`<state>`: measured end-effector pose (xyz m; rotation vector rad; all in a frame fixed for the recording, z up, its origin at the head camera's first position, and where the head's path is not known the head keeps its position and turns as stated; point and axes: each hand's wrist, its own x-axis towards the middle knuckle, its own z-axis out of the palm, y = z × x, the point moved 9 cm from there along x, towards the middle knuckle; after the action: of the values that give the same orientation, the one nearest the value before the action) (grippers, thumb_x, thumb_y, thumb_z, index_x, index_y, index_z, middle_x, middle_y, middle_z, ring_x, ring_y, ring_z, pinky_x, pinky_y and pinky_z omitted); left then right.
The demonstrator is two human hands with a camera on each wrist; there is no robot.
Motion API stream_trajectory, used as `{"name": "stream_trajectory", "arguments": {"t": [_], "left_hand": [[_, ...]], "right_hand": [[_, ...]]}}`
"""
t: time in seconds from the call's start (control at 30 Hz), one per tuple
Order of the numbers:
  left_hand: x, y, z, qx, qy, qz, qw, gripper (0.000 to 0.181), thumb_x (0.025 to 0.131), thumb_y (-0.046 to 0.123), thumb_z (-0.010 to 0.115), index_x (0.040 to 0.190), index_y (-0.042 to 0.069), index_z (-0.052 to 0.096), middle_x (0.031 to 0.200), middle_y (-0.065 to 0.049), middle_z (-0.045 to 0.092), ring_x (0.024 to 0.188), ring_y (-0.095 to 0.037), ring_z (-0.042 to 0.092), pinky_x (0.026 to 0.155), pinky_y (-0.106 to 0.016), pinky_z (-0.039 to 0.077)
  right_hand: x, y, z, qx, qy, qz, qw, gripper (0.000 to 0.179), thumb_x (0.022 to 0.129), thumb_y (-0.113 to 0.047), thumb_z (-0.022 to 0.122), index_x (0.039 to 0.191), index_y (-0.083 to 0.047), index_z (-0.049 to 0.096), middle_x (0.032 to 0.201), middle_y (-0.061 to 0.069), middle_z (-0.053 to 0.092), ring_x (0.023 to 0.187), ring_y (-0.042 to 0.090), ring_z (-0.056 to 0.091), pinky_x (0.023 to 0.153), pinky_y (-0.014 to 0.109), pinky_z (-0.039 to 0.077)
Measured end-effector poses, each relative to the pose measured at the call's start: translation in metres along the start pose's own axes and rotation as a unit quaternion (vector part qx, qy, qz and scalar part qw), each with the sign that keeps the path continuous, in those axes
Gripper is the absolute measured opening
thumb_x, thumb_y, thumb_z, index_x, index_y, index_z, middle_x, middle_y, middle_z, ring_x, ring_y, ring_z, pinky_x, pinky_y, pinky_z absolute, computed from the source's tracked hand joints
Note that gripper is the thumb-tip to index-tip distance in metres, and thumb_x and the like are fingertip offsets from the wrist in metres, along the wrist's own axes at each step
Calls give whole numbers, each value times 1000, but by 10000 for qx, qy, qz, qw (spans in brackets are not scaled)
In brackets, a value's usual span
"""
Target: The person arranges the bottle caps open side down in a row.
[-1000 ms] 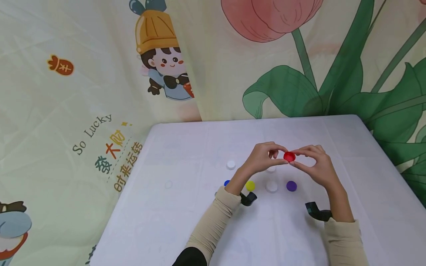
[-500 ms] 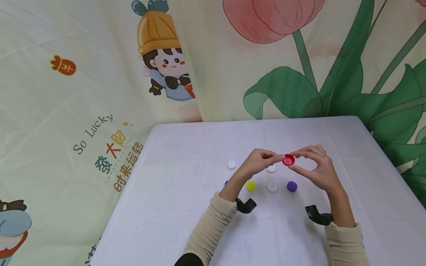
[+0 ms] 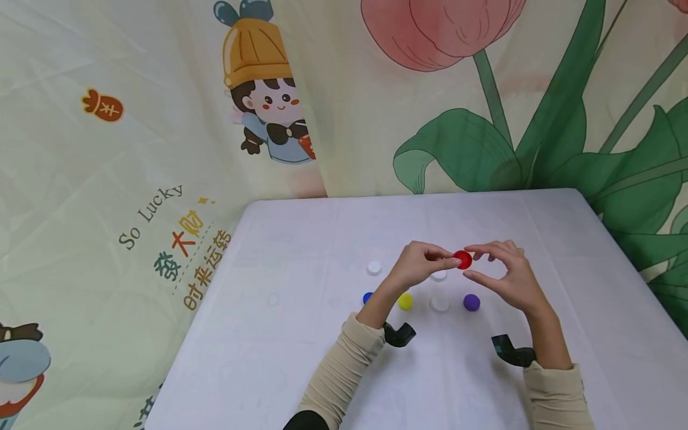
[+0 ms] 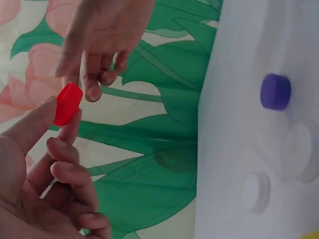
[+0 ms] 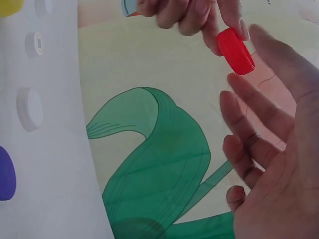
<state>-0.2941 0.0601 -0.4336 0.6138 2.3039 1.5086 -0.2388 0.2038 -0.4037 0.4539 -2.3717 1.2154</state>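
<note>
Above the table, my left hand (image 3: 415, 264) pinches a small red bottle cap (image 3: 463, 259) at its edge between thumb and index finger. In the left wrist view the red cap (image 4: 69, 104) is seen from the side, held near the fingertips. My right hand (image 3: 507, 273) is just to the right of the cap, thumb and fingers spread apart around it. The right wrist view shows a gap between the red cap (image 5: 236, 51) and the right fingers (image 5: 244, 117). A purple cap (image 3: 471, 302) lies below the hands on the white table.
Nearest the left forearm are a yellow cap (image 3: 405, 301) and a partly covered blue cap (image 3: 368, 297). White caps lie at the left (image 3: 374, 268), behind the left hand (image 3: 439, 275) and in the middle (image 3: 439, 303). A printed cloth (image 3: 344, 119) hangs behind the table.
Both hands held the red cap a second ago. The right fingers have since come off it, and the left hand has shifted it slightly left and down.
</note>
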Motion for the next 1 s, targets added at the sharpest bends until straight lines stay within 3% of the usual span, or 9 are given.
{"name": "stream_trajectory", "arguments": {"t": [0.07, 0.13, 0.23, 0.33, 0.4, 0.47, 0.57, 0.8, 1.0], "left_hand": [[-1, 11, -4, 494, 250, 651, 9963, 26, 75, 36, 70, 91, 16, 72, 70, 8, 60, 66, -12, 52, 55, -20, 43], [-5, 26, -7, 1170, 493, 1449, 9813, 26, 76, 35, 70, 93, 15, 71, 66, 8, 57, 63, -10, 48, 57, -18, 38], [-16, 48, -6, 2137, 808, 2569, 9391, 26, 76, 33, 70, 95, 16, 71, 65, 9, 58, 66, -8, 48, 64, -19, 33], [-26, 60, -4, 2879, 1071, 3271, 8937, 25, 75, 34, 71, 94, 19, 72, 65, 11, 60, 69, -7, 47, 69, -21, 30], [-30, 64, -1, 3183, 1172, 3517, 8725, 22, 75, 34, 71, 92, 20, 73, 66, 11, 61, 71, -5, 46, 70, -21, 31], [-32, 65, 1, 3354, 1190, 3659, 8599, 20, 75, 34, 71, 91, 21, 73, 67, 11, 62, 72, -4, 45, 71, -21, 31], [-32, 65, 7, 3510, 1186, 3760, 8493, 18, 77, 33, 70, 90, 20, 73, 69, 11, 63, 71, -4, 45, 70, -20, 31], [-33, 63, 8, 3578, 1362, 3748, 8444, 15, 78, 31, 69, 86, 19, 73, 68, 12, 63, 68, -3, 46, 70, -21, 31], [-36, 65, 6, 3701, 1555, 3796, 8335, 15, 80, 31, 66, 87, 19, 72, 65, 11, 60, 66, -3, 45, 70, -20, 30]], "right_hand": [[-2, 7, 4, -32, -164, 325, 9993, 34, 73, -19, 74, 105, -12, 65, 93, 3, 62, 88, 12, 41, 73, 41, 26], [-3, 12, 7, -40, -322, 581, 9978, 27, 80, -22, 68, 103, -9, 65, 93, 5, 62, 87, 13, 41, 73, 42, 27], [-5, 16, 11, 67, -517, 792, 9955, 22, 87, -23, 59, 98, -5, 66, 91, 8, 62, 87, 12, 43, 74, 43, 30], [-5, 15, 13, 328, -667, 845, 9936, 22, 90, -22, 55, 95, -4, 67, 90, 8, 62, 88, 8, 45, 77, 45, 33], [-6, 13, 15, 583, -754, 817, 9921, 19, 89, -20, 56, 94, -6, 68, 90, 6, 63, 88, 6, 46, 78, 47, 34], [-6, 11, 16, 762, -822, 787, 9906, 16, 88, -17, 57, 96, -8, 68, 91, 4, 62, 90, 4, 46, 79, 48, 34], [-6, 9, 18, 894, -868, 782, 9891, 15, 87, -15, 58, 97, -9, 68, 93, 2, 62, 92, 4, 47, 79, 46, 33], [-11, 15, 24, 1028, -1052, 994, 9841, 20, 88, -16, 57, 103, -6, 66, 96, 4, 61, 92, 4, 46, 79, 47, 31], [-12, 14, 26, 1370, -1073, 972, 9799, 20, 86, -14, 59, 101, -3, 65, 92, -2, 61, 88, 9, 47, 78, 42, 30]]}}
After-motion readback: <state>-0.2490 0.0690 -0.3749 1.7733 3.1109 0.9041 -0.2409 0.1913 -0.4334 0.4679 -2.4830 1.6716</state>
